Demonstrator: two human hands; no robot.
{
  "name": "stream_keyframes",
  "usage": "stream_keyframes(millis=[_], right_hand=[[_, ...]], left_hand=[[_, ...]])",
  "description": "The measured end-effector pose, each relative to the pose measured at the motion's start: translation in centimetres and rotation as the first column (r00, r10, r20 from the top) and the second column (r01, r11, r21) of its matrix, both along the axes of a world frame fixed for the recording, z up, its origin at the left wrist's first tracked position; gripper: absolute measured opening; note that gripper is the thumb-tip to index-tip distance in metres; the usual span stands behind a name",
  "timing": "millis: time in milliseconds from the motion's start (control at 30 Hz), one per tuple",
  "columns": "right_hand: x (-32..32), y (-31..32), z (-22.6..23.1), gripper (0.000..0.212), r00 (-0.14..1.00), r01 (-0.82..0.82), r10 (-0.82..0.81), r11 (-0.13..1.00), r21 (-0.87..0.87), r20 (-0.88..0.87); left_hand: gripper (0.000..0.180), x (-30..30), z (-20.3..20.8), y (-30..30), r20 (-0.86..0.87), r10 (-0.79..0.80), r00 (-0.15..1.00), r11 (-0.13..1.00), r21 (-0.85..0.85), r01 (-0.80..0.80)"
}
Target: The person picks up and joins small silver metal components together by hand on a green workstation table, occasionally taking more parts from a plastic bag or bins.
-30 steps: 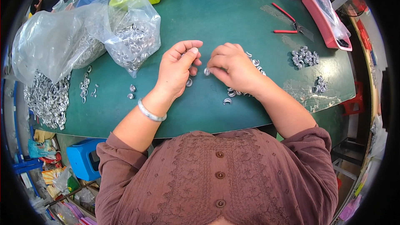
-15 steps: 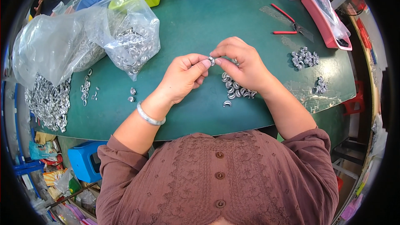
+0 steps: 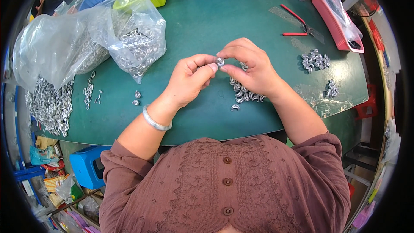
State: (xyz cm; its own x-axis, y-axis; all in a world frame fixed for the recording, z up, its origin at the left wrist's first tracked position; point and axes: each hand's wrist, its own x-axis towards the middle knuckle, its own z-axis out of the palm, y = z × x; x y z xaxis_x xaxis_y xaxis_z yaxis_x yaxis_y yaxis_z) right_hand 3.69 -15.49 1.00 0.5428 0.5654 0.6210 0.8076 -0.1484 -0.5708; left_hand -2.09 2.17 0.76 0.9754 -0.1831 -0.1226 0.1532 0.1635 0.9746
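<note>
a small silver metal piece (image 3: 221,62) is held up above the green table (image 3: 207,21), between the fingertips of both hands. its left side is pinched by the left hand (image 3: 186,80), thumb against bent forefinger; its right side is gripped by the thumb and forefinger of the right hand (image 3: 253,69), seemingly so that it is steadied from both sides. how firmly it is squeezed cannot be told. a heap of crescent-shaped pieces (image 3: 245,95) is partly covered by the right hand, presumably placed there for easy reach. two loose pieces (image 3: 137,93) are set apart leftward. farther out, metal rings (image 3: 137,43) are contained by a clear bag (image 3: 158,23), likely against scattering; red-handled pliers (image 3: 296,34) are laid open.
</note>
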Motion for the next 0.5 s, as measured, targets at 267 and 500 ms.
stream_keyframes(millis=[267,500], right_hand=[[0.0,0.0,0.2,0.023,0.999,-0.017,0.017,1.0,-0.015,0.044],[-0.1,-0.2,-0.5,0.011,0.874,-0.028,0.095,0.989,0.145,-0.476]], left_hand=[[0.015,-0.1,-0.4,-0.1,0.059,0.02,0.998,0.996,0.081,-0.025],[0.016,0.0,-1.0,-0.3,0.403,0.088,0.911,0.945,0.256,-0.205]])
